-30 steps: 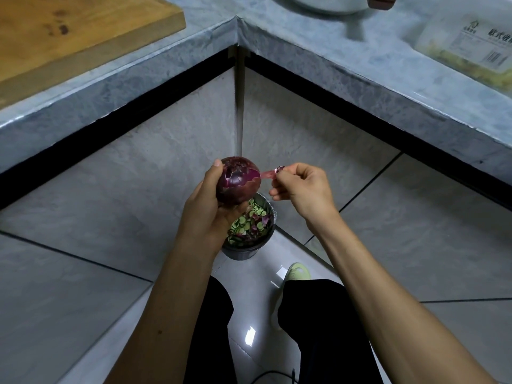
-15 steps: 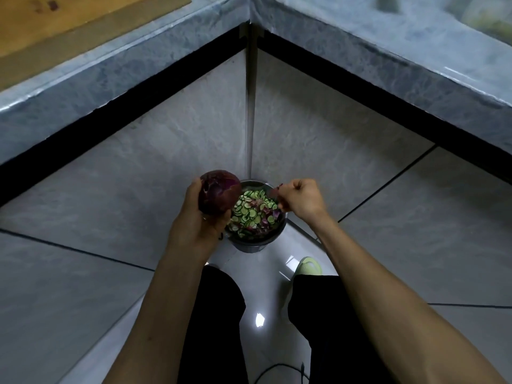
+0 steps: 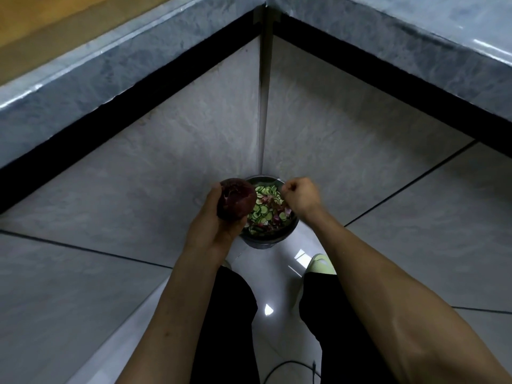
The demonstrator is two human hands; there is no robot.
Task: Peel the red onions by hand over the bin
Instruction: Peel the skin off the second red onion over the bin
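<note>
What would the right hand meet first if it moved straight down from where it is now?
Probably the green vegetable slices and purple peel scraps inside the round dark bin; the curled right hand hangs above its far right rim. Depth is unclear from one view.

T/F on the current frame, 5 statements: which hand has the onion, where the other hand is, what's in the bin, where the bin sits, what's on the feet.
1. The left hand holds the red onion. True.
2. The right hand is over the bin. True; its fingers are curled, but whether they hold a peel cannot be told.
3. The bin is empty. False: it holds green vegetable slices and purple scraps.
4. The bin stands on the countertop. False: it stands on the floor in the corner under the counter edge.
5. The person wears black shoes. False: the visible shoe is light green.
</note>
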